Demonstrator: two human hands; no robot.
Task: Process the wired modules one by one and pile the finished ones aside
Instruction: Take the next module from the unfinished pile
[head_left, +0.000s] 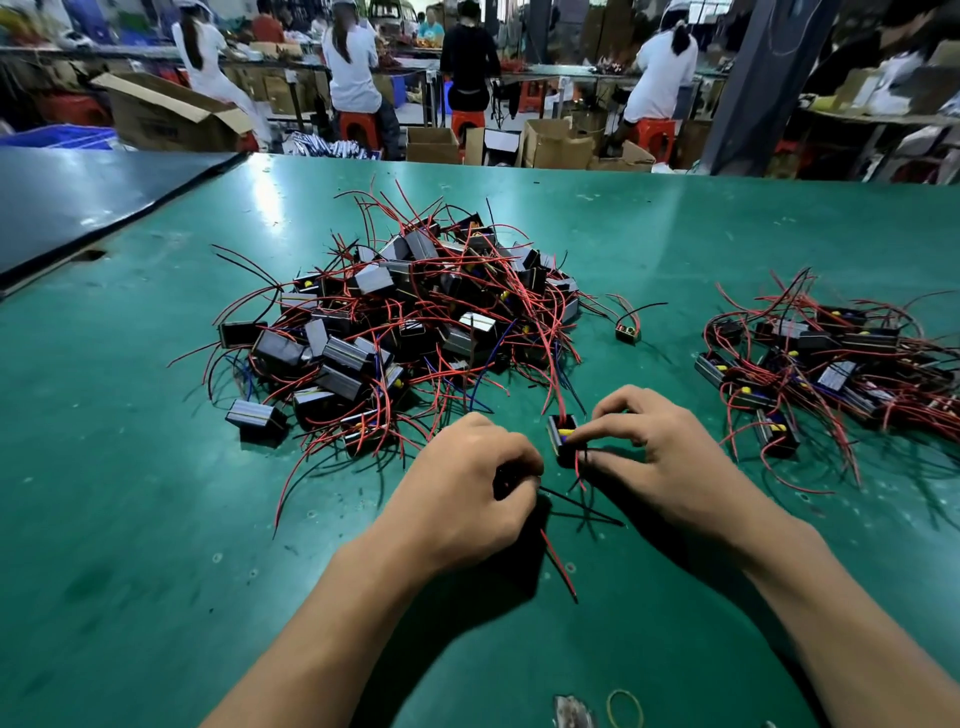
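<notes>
Pulling too hard could tear the wires (558, 564), gripped by the curled fingers (511, 456) of the left hand (467, 483), from the module (562, 439) that the right hand (660, 457) pinches.

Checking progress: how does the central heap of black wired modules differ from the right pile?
The central heap is bigger and mounded high; the right pile is smaller and flatter. The central heap is fully in view; the right pile is cut off. Both hold black red-wired modules.

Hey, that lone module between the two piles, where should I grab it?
Pinch the lone module by the two sides of its body, coming from above on the near side. Its wires arc away from the far end, so the near side looks free.
</notes>
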